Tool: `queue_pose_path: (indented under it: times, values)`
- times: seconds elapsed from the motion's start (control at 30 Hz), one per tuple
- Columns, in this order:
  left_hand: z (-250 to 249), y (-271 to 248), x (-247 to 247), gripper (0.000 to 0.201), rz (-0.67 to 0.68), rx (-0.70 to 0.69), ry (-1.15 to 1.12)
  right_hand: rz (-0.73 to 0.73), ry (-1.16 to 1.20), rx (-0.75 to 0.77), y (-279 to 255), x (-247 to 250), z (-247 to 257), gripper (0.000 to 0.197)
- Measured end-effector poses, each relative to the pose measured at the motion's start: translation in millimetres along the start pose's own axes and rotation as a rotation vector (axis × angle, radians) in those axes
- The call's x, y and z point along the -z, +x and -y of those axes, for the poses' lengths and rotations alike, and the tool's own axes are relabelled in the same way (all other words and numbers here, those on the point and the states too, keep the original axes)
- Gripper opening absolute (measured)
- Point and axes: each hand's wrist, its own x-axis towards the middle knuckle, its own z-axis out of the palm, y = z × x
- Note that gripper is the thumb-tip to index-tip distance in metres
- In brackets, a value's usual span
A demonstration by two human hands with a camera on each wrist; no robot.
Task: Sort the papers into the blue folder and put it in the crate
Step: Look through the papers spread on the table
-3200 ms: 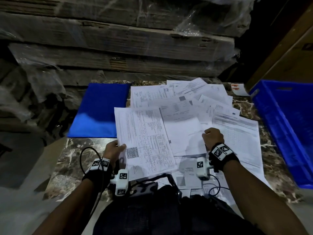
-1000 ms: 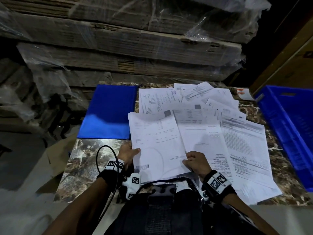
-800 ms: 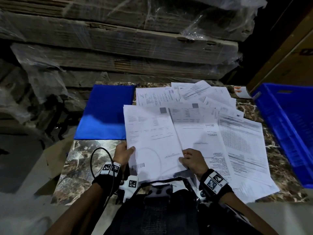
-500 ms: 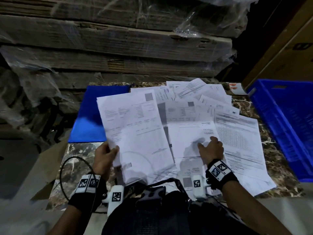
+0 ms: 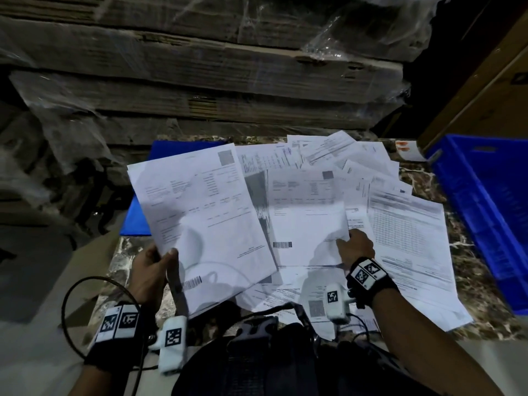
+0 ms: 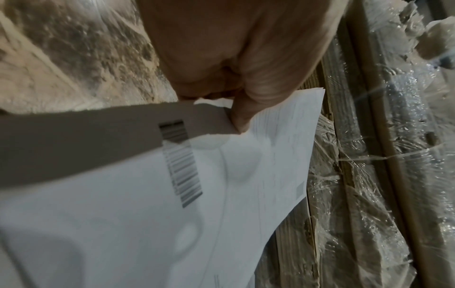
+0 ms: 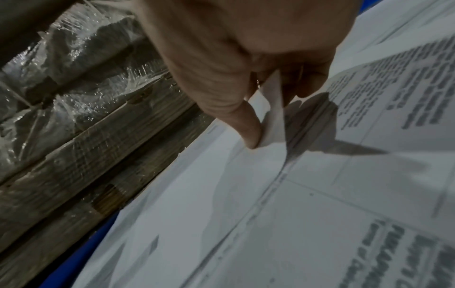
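Observation:
My left hand [image 5: 154, 265] grips a thin stack of white printed sheets [image 5: 205, 224] by its lower left edge, thumb on top, and holds it raised over the table; the left wrist view shows the thumb [image 6: 248, 109] pressed on the sheets [image 6: 147, 204]. My right hand [image 5: 355, 247] pinches the lower right corner of another sheet [image 5: 308, 221] lying on the spread of papers [image 5: 405, 224]; the right wrist view shows that corner [image 7: 273, 117] lifted between thumb and fingers. The blue folder [image 5: 137, 218] lies closed at the table's left, mostly hidden behind the raised sheets. The blue crate [image 5: 485, 212] stands at the right.
The marble table [image 5: 120, 258] carries several more loose papers at the back [image 5: 328, 150]. Plastic-wrapped cardboard stacks [image 5: 200, 67] rise right behind the table. A brown box [image 5: 485, 90] stands behind the crate. Cables and a dark bag [image 5: 257, 361] lie at the near edge.
My left hand has lifted its stack further left over the folder. My right hand let go of that stack, moved right and pinched the corner of a sheet on the table.

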Motion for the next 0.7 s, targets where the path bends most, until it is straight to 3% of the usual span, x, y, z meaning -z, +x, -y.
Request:
queue_pose_path:
  times: [0.1,0.23,0.43,0.6,0.7]
  values:
    - [0,-2,2,0.024,0.007,0.007,-0.023,-0.012,0.121,0.001,-2,3,3,0.013]
    - [-1,-2,3,0.023,-0.016,0.019,-0.038,0.02,0.262,-0.011,-9,5,3,0.019]
    - [-10,0,-4,0.018,-0.055,0.051,-0.066,0.029,0.756,-0.049,-27,27,14,0.012]
    - [-15,5,-8,0.015,-0.034,0.107,-0.109,0.108,0.854,0.075,-54,47,36,0.022]
    - [-18,7,-15,0.023,0.042,0.146,-0.137,0.162,0.844,0.115,-64,42,43,0.019]
